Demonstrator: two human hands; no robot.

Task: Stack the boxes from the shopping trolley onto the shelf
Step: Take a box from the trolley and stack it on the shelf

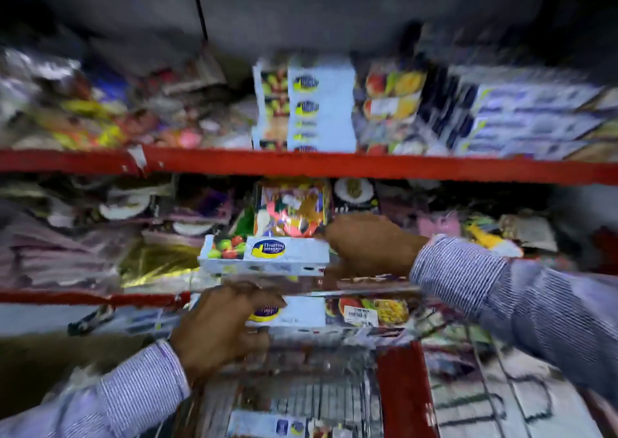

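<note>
Two hands are in frame, both in striped blue-and-white sleeves, and the whole frame is motion-blurred; findings run near to far. At bottom centre, a wire shopping trolley [311,394] with a red bar [406,390] on its right side holds one white box [267,426] lying flat at the lower edge. Just above, at lower centre, the left hand [217,330] is curled, fingers bent over the left end of a second white box [321,313] with a blue-and-yellow logo, fruit print and a barcode sticker; the hand has it in a partial grip, though blur hides how firmly. Above that, at centre, the right hand [368,247] is closed round the right end of a third white box [264,255] of the same brand, held level in front of the lower shelf [83,297] and close above the box under the left hand; whether it touches the shelf cannot be told. Behind it on that shelf stands a colourful packet [291,206], with purple and gold packs to the left. Farther back, the red upper shelf [334,163] crosses the frame; on it, at upper centre, sits a stack of matching boxes [304,106], fruit-printed boxes just to its right, long blue-and-white cartons [531,116] at upper right, and mixed bright packets at upper left.
</note>
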